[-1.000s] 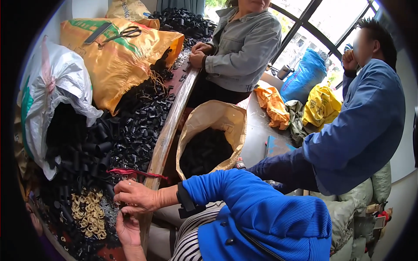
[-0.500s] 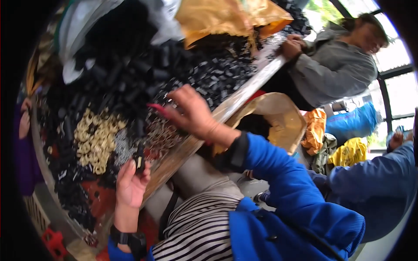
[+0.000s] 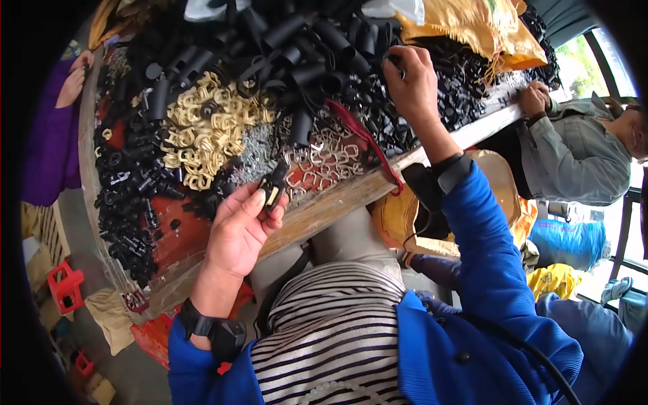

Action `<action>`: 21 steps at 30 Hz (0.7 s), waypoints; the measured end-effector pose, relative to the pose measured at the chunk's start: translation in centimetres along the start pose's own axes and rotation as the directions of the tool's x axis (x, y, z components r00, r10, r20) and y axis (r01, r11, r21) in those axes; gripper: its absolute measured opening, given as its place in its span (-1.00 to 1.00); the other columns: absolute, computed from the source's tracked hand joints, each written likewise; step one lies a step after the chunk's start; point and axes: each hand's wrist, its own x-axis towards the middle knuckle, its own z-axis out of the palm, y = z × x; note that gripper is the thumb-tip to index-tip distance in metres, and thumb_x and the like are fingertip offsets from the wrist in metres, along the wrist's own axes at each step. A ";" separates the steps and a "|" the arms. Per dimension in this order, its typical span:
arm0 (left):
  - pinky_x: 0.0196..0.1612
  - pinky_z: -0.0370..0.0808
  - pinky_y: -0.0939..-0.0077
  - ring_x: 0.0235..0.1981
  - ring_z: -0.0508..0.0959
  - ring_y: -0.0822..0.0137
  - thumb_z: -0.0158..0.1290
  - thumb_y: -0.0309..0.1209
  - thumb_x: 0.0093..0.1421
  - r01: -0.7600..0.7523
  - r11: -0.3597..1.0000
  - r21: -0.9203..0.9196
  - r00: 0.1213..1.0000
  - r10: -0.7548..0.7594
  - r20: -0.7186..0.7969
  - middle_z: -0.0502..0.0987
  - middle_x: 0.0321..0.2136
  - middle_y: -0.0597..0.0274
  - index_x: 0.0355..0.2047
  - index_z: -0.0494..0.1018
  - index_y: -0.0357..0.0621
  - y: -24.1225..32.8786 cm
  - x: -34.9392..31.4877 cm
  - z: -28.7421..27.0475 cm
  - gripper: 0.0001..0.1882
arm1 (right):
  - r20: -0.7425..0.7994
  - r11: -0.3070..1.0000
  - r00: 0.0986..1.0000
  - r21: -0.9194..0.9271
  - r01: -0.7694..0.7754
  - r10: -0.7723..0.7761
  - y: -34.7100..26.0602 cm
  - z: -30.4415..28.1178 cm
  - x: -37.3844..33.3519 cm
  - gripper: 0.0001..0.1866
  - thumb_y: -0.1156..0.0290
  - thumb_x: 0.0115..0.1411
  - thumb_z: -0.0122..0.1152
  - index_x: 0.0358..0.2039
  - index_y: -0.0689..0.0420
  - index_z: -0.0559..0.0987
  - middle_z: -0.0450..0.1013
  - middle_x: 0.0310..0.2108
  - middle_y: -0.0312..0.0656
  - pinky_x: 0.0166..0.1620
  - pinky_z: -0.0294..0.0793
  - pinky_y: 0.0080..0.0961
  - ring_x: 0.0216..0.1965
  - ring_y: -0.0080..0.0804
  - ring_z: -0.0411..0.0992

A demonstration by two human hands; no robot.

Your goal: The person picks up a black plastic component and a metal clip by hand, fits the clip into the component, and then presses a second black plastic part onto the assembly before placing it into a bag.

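My left hand [image 3: 239, 226] is closed round a small black plastic fitting [image 3: 273, 189] with a cream-coloured insert, held upright at the near table edge. My right hand [image 3: 413, 77] is over the heap of black plastic parts [image 3: 317, 44], its thumb and fingers curled together. A dark bit shows at its fingertips, too small to name. Between the hands lies a red-handled tool [image 3: 354, 128], its working end hidden among the parts. Around it are silver metal loops [image 3: 324, 162], cream plastic rings [image 3: 206, 131] and a small grey heap of tiny metal pieces [image 3: 258, 152].
A wooden rail [image 3: 337, 208] edges the table. An open yellow sack [image 3: 395, 219] stands just below it. A yellow woven sack [image 3: 472, 30] lies on the far side. One person in grey [image 3: 574, 152] works at the right, another in purple [image 3: 52, 148] at the left.
My right hand has let go of the red-handled tool and moved farther out to the black parts. My left hand keeps its black fitting. The view has shifted.
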 end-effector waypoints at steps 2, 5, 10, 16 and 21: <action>-0.42 0.36 0.68 -0.50 0.38 0.47 -0.11 -0.41 0.05 -0.013 1.000 -0.007 1.000 0.013 0.020 0.40 -0.42 0.13 -0.25 0.27 -0.28 0.1 -0.9 -0.2 -0.75 | -0.091 0.984 0.996 -0.173 -0.034 0.019 1.3 0.7 1.9 -0.76 0.37 -0.13 0.08 -0.39 0.15 0.41 0.30 -0.40 -0.13 -0.32 0.30 -0.41 -0.36 -0.27 0.32; -0.44 0.37 0.67 -0.49 0.38 0.44 -0.11 -0.40 0.06 -0.051 0.999 0.003 0.996 0.051 -0.079 0.38 -0.42 0.13 -0.27 0.27 -0.30 0.0 -2.1 -0.8 -0.74 | 0.045 0.817 0.940 -0.511 -0.269 0.337 3.9 2.4 3.0 -0.70 0.35 -0.13 0.00 -0.30 0.06 0.36 0.31 -0.34 -0.12 -0.25 0.25 -0.23 -0.23 -0.15 0.26; -0.45 0.36 0.67 -0.49 0.37 0.44 -0.11 -0.40 0.06 -0.113 0.994 0.012 0.991 0.113 -0.071 0.38 -0.43 0.14 -0.29 0.28 -0.28 -0.3 -3.1 -1.1 -0.77 | 0.203 0.776 0.851 -0.549 -0.311 0.485 4.6 1.9 2.5 -0.62 0.25 -0.18 0.06 -0.31 0.16 0.34 0.33 -0.30 -0.10 -0.24 0.27 -0.21 -0.24 -0.16 0.30; -0.47 0.34 0.69 -0.51 0.36 0.45 -0.12 -0.37 0.08 -0.072 0.997 0.012 0.997 0.072 -0.012 0.38 -0.43 0.15 -0.35 0.30 -0.24 -1.0 -1.9 -1.7 -0.80 | 0.098 0.850 0.903 -0.394 -0.351 0.418 2.0 -2.0 0.5 -0.68 0.15 -0.23 0.06 -0.52 0.13 0.43 0.38 -0.46 -0.10 -0.30 0.20 -0.22 -0.32 -0.13 0.30; -0.47 0.36 0.71 -0.51 0.36 0.46 -0.11 -0.34 0.08 -0.027 0.999 0.028 1.000 0.027 -0.013 0.39 -0.42 0.16 -0.31 0.30 -0.26 -2.3 -0.2 -1.8 -0.76 | 0.054 0.962 0.975 -0.183 -0.201 0.214 -0.9 -6.2 -2.0 -0.68 0.10 -0.23 0.08 -0.66 0.11 0.39 0.35 -0.59 -0.14 -0.34 0.13 -0.27 -0.43 -0.14 0.25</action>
